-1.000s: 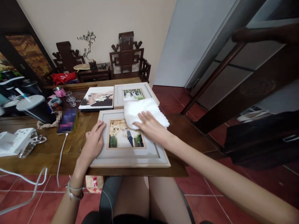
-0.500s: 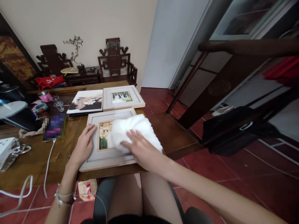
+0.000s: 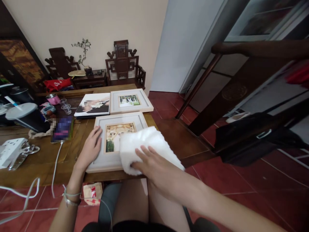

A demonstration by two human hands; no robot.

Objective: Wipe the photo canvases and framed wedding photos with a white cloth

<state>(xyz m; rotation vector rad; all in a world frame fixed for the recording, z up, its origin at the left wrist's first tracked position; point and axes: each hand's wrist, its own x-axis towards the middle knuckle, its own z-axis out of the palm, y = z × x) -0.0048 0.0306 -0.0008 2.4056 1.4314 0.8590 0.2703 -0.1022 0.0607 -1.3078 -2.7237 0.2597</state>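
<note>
A light-wood picture frame (image 3: 96, 166) with a photo inside lies flat near the table's front edge. My left hand (image 3: 90, 146) rests along its left rim, fingers stretched forward. Over the frame's lower right part is a fluffy white cloth (image 3: 145, 138), hiding some of the photo and hanging past the right side. My right hand (image 3: 152, 162) presses on this cloth with fingers spread and holds its near edge by the thumb. Behind lie a second light-wood frame (image 3: 147, 104) and a white-edged photo panel (image 3: 94, 103).
On the wooden table (image 3: 45, 167) at left are a phone (image 3: 62, 129) with a charging cable, a dark lidded cup (image 3: 29, 117), a white power strip (image 3: 12, 151) and a pink mug (image 3: 53, 99). A wooden railing (image 3: 214, 93) stands at right.
My right hand has slid the white cloth toward me and slightly right, uncovering more of the photo. My left hand stays on the rim. The whole view has shifted a little.
</note>
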